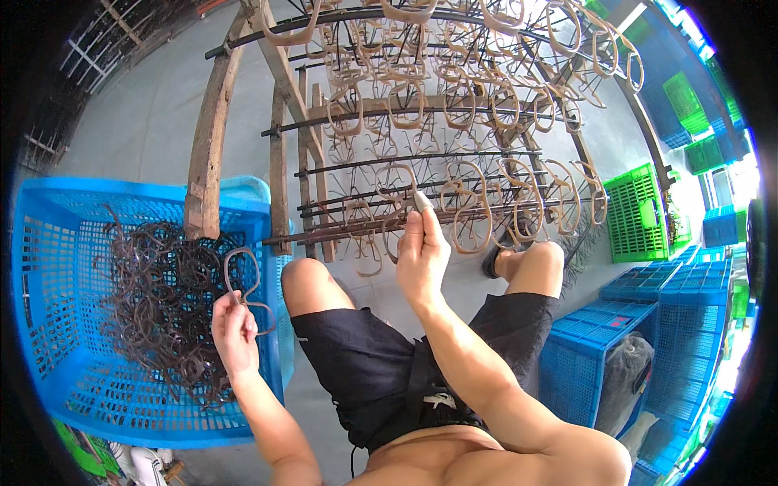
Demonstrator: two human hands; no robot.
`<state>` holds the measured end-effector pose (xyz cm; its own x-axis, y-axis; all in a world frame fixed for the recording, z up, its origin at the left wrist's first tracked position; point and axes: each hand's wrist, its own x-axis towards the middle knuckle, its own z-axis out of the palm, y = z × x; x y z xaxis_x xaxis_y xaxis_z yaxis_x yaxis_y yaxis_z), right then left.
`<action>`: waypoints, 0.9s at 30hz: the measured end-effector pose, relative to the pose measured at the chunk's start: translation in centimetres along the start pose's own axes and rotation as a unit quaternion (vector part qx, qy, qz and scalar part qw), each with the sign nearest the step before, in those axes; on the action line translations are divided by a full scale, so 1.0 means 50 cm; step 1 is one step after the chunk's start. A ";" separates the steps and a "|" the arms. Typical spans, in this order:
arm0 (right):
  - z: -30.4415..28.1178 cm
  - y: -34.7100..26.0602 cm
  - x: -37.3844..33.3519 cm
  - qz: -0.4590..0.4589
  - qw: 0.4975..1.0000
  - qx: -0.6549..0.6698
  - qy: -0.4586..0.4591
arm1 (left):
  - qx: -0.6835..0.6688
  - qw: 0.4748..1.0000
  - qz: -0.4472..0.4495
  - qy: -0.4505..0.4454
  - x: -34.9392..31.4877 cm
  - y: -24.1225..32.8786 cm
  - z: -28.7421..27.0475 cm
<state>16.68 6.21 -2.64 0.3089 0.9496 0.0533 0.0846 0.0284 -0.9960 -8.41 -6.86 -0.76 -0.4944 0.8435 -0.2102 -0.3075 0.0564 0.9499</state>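
My left hand (235,328) pinches a brownish eyeglass frame (258,275) without lenses, held over the right side of a blue basket (154,433). A tangled heap of dark eyeglass frames (166,308) lies in that basket. My right hand (423,255) is raised at the rack, thumb and index finger closed on a pale eyeglass frame (395,167); the fingers partly hide the grip. A greyish cover (421,200) wraps its index fingertip. To the right of it, more tan eyeglass frames (470,231) hang from the rack's low bars.
The rack has wooden posts (204,162) and dark bars (356,117) carrying rows of frames. A green crate (636,215) and stacked blue crates (571,356) stand on the right, one holding a clear plastic bag (624,381). My knees (312,283) flank the space below the rack.
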 end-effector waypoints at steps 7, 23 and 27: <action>-0.042 -0.030 0.020 0.063 0.996 0.038 -0.054 | 0.237 0.963 0.093 -0.087 -0.047 0.017 0.061; -0.038 -0.079 -0.080 0.031 0.968 0.065 -0.242 | 0.084 0.985 0.153 0.013 0.063 -0.025 0.180; 0.069 -0.055 -0.085 0.064 0.980 0.184 -0.036 | 0.156 0.980 0.070 -0.104 0.051 -0.022 0.240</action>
<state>11.87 3.19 -0.38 0.2258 0.9720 -0.0654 -0.3019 0.0060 -0.9533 0.43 1.65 0.42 -0.3281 0.9432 -0.0512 0.0316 0.0652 0.9974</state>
